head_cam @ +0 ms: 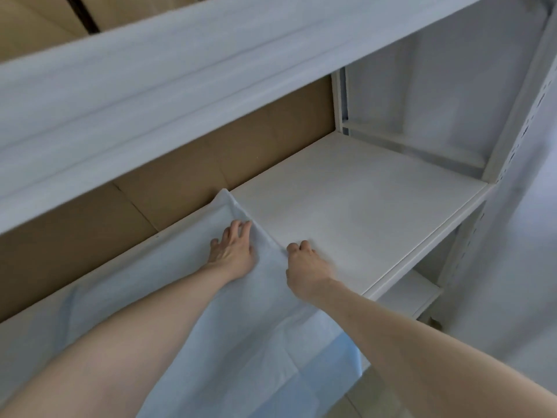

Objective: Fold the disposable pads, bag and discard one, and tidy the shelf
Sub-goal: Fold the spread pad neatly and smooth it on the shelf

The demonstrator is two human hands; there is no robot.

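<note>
A large white disposable pad point(168, 276) with a pale blue backing lies spread on the white shelf board point(361, 212) and hangs over its front edge. My left hand point(232, 251) presses flat on the pad near its right edge, fingers spread and straight. My right hand point(304, 267) sits at that right edge with its fingers curled down, pinching the pad's border against the shelf. The blue underside point(331, 360) shows where the pad droops below the shelf front.
A brown cardboard sheet point(229, 152) lines the back of the shelf. A white upper shelf beam point(180, 86) crosses overhead. Perforated white uprights point(512, 146) stand at the right, and a lower shelf point(410, 294) shows beneath.
</note>
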